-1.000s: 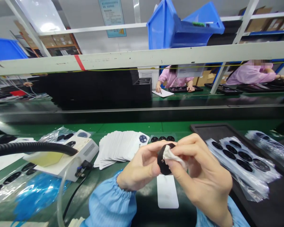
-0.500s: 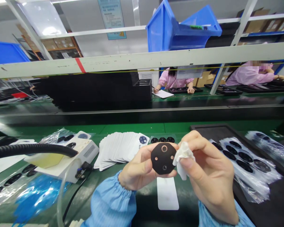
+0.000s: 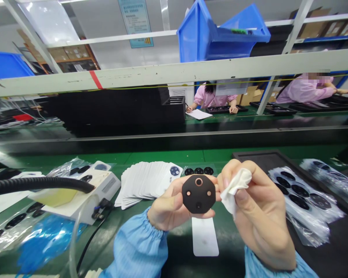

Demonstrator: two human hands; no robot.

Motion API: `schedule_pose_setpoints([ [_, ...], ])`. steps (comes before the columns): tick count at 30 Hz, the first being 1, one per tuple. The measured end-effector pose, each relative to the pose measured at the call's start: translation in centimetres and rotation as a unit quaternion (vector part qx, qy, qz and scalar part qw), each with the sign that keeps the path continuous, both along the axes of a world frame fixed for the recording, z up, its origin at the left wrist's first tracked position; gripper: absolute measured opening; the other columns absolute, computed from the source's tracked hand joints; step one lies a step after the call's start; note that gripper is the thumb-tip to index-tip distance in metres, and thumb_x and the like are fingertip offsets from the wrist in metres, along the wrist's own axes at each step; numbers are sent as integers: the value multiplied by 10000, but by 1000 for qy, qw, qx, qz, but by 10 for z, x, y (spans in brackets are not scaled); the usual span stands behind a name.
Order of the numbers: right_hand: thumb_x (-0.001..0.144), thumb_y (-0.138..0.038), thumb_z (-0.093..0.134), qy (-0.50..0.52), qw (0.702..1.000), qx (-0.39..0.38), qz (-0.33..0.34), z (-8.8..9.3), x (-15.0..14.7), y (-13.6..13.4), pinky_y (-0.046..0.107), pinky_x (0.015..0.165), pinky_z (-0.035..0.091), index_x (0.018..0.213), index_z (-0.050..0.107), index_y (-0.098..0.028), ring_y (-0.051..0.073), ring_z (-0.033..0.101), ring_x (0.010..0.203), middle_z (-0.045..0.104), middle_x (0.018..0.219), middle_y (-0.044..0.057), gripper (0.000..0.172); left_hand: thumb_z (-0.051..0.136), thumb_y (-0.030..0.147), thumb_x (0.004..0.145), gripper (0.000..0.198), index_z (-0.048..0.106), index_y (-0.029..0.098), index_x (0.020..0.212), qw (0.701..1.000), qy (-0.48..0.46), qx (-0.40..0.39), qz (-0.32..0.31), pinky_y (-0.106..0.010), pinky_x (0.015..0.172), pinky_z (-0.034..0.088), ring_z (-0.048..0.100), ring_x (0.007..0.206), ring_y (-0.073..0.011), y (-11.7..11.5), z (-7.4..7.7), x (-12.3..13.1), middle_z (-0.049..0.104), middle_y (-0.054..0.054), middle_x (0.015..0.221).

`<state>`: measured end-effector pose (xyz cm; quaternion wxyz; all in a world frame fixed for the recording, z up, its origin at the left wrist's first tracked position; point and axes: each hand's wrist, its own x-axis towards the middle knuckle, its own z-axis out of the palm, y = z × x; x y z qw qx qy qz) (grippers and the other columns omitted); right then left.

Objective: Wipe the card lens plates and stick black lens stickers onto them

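Note:
My left hand [image 3: 168, 206] grips a black octagonal plate with several holes [image 3: 198, 197] by its left side, its flat face toward me. Close by on the right, my right hand [image 3: 261, 216] pinches a crumpled white wipe [image 3: 236, 189] between thumb and fingers. The wipe is just right of the plate, and fingertips behind it come close to the plate's edge. Below the hands lies a white phone-shaped card [image 3: 205, 237]. Behind my left hand fans a stack of white cards [image 3: 146, 179], the end one showing a dark round camera shape. Several black round pieces [image 3: 199, 171] lie behind the plate.
At left stand a white device [image 3: 100, 187], a black corrugated hose [image 3: 40, 184] and blue plastic film [image 3: 46, 239]. Bagged black discs [image 3: 303, 193] rest on a black tray [image 3: 330, 251] at right. A blue bin [image 3: 220, 38] sits overhead; two people in pink work across the bench.
My right hand has drawn the wipe slightly up and to the right, away from the black plate. The plate has shifted a little left in my left hand.

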<state>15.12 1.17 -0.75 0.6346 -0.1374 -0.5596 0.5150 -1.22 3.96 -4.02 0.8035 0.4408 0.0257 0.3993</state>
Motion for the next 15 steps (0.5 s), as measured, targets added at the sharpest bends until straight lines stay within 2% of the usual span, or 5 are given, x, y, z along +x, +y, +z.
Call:
schedule_pose_setpoints([
  [5,918,-210,509,-7,1000,3,-1,1,0,0,257,549,385,877,548,-203,112,496,740,466,814,11,57,612,346,836,398,627,201,1207,999,-32,22,-22,-217,834,538,620,1069,-180,0,1,1,667,-60,1131],
  [11,917,-209,512,-1,1000,-4,1,1,0,-1,263,548,369,873,550,-207,109,489,740,459,816,8,58,649,369,802,426,636,192,1189,1000,2,14,-21,-250,840,541,623,1072,-207,-1,5,1,685,-84,1063],
  [15,920,-213,508,1,1000,-7,6,1,0,-2,263,551,363,883,552,-205,108,484,749,457,817,8,58,626,350,827,414,617,208,1215,999,-10,26,-40,-205,844,531,621,1066,-165,-1,6,1,680,-59,1084],
])
